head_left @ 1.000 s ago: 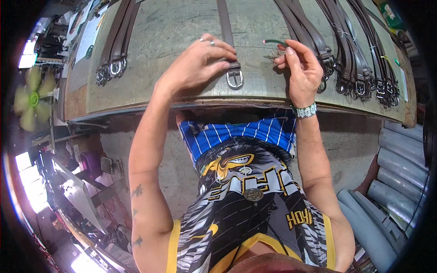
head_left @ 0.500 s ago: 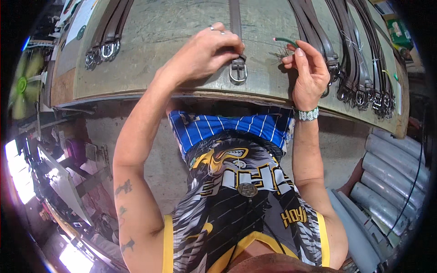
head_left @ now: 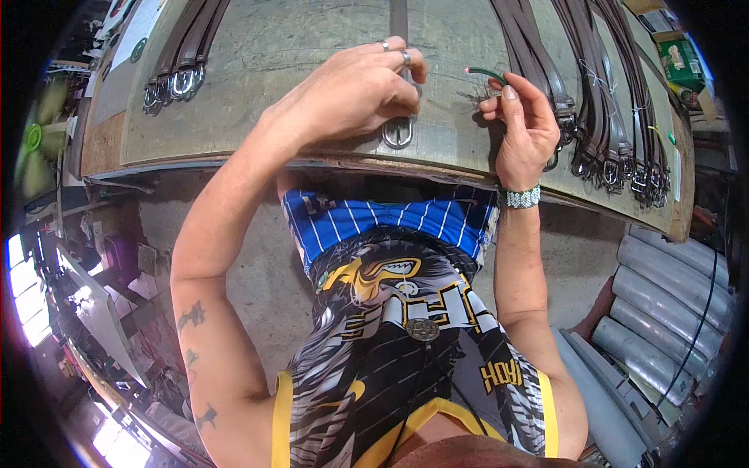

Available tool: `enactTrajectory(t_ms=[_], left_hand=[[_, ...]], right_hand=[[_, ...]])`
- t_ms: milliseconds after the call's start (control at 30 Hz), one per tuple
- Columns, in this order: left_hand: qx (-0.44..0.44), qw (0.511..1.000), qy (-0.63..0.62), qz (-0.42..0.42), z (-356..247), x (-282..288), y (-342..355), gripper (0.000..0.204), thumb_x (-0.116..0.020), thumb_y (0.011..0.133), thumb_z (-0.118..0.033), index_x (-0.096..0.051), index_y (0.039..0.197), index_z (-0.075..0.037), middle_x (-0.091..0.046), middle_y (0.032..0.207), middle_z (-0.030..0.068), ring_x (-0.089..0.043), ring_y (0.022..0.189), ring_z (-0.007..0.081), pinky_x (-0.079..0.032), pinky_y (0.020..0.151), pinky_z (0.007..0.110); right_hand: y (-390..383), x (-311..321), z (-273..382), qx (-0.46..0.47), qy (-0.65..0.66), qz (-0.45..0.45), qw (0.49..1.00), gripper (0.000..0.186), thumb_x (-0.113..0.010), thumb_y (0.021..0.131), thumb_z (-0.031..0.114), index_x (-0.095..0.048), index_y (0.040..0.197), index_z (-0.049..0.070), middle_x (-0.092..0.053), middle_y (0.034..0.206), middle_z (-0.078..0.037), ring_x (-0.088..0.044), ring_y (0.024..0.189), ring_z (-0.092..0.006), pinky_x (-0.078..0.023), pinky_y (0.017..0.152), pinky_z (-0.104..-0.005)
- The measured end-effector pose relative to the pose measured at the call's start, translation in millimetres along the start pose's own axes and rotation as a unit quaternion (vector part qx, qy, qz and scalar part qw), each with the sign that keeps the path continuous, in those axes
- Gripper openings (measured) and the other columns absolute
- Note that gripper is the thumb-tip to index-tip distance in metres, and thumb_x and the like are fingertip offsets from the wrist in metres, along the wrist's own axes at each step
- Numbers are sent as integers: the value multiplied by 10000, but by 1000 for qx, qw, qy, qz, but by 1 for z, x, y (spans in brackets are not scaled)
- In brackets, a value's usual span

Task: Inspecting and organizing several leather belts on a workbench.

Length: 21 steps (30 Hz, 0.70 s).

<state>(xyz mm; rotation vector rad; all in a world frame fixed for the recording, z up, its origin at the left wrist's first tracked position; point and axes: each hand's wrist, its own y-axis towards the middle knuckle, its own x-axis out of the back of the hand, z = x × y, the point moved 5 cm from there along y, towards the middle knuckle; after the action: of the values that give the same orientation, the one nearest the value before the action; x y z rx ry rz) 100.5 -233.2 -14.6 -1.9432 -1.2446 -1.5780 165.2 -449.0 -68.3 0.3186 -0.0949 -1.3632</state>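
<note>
The left hand hides the middle belt just above its buckle — whether it grips cannot be told. The belt's far end is beyond the top edge. The right hand covers the green rod's near end — the fan is blurred.

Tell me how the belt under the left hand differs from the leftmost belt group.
The single belt lies alone; the leftmost group has several belts close together. The left hand partly covers the single belt, while no hand touches the leftmost group. Both are brown with metal buckles.
</note>
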Motion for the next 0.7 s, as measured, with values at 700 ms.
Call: enactTrajectory(t_ms=[700], left_hand=[[-15, 998, -56, 29, -5, 0, 1, 138, -726, 769, -48, -697, 904, -41, -592, 963, 79, -605, 956, 292, -500, 828, 405]], right_hand=[[3, -1, -2, -6, 15, -1, 1000, 233, -604, 1011, 47, -636, 1220, -52, -728, 1047, -166, -690, 774, -125, -568, 671, -240]])
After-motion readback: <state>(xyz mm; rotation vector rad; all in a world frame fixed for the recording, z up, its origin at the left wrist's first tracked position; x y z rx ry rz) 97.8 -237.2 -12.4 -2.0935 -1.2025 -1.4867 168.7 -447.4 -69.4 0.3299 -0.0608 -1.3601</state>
